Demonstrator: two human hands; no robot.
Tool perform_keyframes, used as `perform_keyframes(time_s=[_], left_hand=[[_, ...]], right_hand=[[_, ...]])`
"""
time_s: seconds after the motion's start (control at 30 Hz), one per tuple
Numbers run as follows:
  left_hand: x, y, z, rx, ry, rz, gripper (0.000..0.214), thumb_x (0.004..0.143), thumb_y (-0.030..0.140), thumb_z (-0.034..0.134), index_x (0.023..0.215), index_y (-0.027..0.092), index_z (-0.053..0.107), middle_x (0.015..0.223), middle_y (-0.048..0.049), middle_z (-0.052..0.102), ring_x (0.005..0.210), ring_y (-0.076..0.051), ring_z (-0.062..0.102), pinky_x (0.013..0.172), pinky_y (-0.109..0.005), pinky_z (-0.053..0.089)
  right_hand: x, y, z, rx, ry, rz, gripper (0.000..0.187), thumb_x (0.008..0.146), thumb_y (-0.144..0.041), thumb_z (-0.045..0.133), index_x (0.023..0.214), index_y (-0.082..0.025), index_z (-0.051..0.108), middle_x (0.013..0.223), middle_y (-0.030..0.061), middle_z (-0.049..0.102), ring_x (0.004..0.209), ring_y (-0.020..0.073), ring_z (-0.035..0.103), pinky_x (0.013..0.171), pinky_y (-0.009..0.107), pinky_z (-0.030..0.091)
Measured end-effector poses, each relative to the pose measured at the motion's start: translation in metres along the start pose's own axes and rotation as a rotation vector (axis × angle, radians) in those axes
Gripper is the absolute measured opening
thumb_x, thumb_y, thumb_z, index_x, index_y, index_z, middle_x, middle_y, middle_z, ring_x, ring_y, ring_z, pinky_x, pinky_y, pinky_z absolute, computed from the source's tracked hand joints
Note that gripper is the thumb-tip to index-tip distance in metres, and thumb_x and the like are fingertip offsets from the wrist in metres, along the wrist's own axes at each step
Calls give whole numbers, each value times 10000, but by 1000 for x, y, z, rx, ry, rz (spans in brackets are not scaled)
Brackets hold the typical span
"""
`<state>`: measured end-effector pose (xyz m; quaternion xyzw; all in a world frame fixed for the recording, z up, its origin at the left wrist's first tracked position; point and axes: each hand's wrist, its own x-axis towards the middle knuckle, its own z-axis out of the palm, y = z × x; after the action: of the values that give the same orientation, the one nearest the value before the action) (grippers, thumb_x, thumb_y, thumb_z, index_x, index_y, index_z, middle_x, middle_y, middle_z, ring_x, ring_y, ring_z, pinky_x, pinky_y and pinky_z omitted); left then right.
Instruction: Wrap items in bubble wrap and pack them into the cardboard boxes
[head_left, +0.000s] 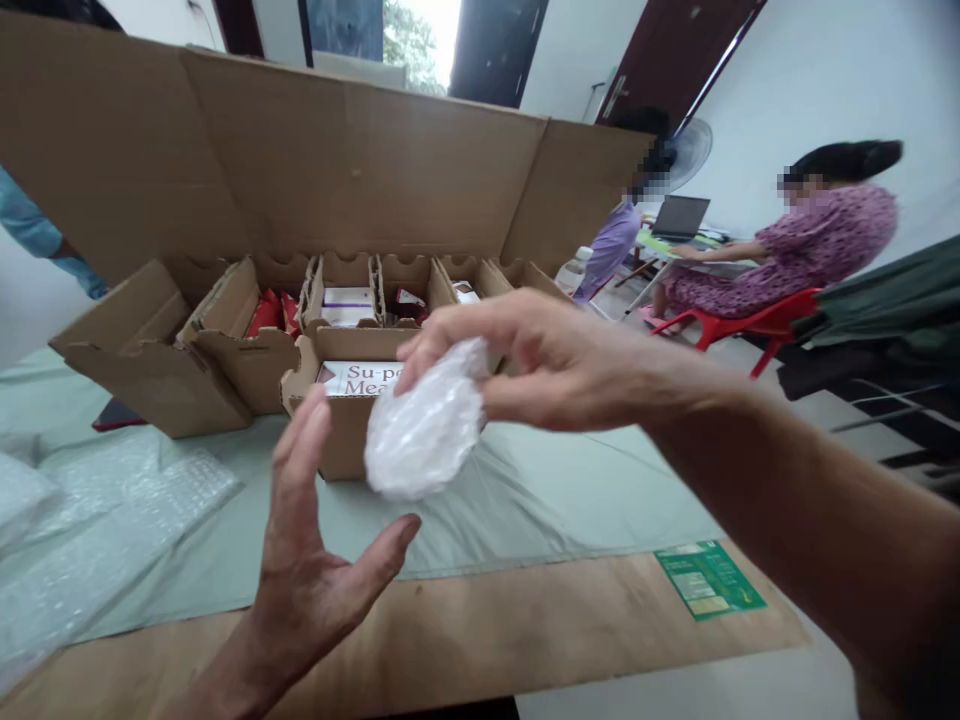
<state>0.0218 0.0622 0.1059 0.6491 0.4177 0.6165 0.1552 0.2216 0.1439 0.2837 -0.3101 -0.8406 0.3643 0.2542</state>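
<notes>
– Closest in, what fills the 4 o'clock corner?
– Bare right forearm (pixel 825 540), running up to the right hand (pixel 540 365) near the centre. Its grip pinches the top of a bubble-wrap bundle (pixel 424 430) between thumb and fingertips, so the bundle hangs in the air mid-view, above the cloth.
– And the left hand (pixel 315 560)?
– It rises from 6 o'clock, palm turned to the bundle, grip spread wide, fingers close beside the wrap but apart from it.
– What's the surface?
– A wooden tabletop (pixel 487 630), bare along the near edge, with a pale green cloth (pixel 570 490) over the far part. A green card (pixel 709 578) lies on the wood at 4 o'clock, just beside the cloth's edge. Loose bubble-wrap sheets (pixel 97 520) lie at 8 o'clock.
– Behind the bundle?
– An open cardboard box (pixel 352 170), its long flap standing up across 12 o'clock, its inside split into compartments. A white carton (pixel 352 378) with purple lettering sits in the nearest one; red packets (pixel 270 312) show at 11 o'clock.
– The room?
– White walls, and a dark door (pixel 667 60) at 1 o'clock. At 2 o'clock a person in a patterned dress (pixel 825 250) sits on a red chair (pixel 757 322), facing a laptop (pixel 681 215). A blue sleeve (pixel 34 235) shows at 9 o'clock
</notes>
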Motion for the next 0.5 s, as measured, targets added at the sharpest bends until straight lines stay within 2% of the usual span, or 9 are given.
perform_keyframes(time_s=[0.07,0.13,0.23,0.3,0.4,0.47,0.5], left_hand=[[2,6,11,-233,-50,-173,585,859,279,806,1407,318,605,1447,-62,643,1353,-301,604,1134,-454,507],[-2,9,19,-429,-53,-359,416,898,310,770,1302,275,674,1267,-68,746,1182,-283,715,1006,-411,595],[-12,11,26,-601,-4,-511,498,893,334,780,1362,252,631,1227,-83,762,1130,-279,736,977,-407,607],[-17,13,30,-650,-24,-551,549,894,342,778,1403,243,599,1224,-95,761,1127,-279,736,991,-419,599],[-21,18,36,-632,-120,-569,576,899,393,763,1415,207,586,1208,-125,758,1100,-290,740,986,-433,597],[-18,19,35,-524,-170,-510,596,906,433,743,1428,207,564,1255,-137,730,1127,-290,722,1004,-441,583],[-15,17,34,-423,-165,-436,611,909,441,735,1444,221,539,1289,-133,709,1150,-283,707,1018,-439,572]], right_hand=[[-10,17,16,104,-94,8,48,830,-164,720,865,-175,688,849,-21,705,787,125,643,696,236,509],[-22,34,31,273,-56,20,119,880,-262,710,934,-172,654,894,-1,693,802,134,631,712,258,513],[-44,53,54,440,13,78,337,836,-393,799,1037,-173,641,980,17,687,876,151,625,787,288,521],[-60,61,70,458,58,119,410,800,-455,833,1045,-179,652,989,21,676,894,161,613,802,300,514],[-78,68,86,388,209,141,349,850,-505,769,960,-190,668,924,22,664,851,171,603,767,313,505],[-85,66,85,276,318,139,255,886,-451,725,929,-205,669,880,17,660,824,174,606,751,315,506],[-86,63,80,214,365,132,211,887,-417,716,921,-215,665,868,13,659,820,176,611,747,313,508]])
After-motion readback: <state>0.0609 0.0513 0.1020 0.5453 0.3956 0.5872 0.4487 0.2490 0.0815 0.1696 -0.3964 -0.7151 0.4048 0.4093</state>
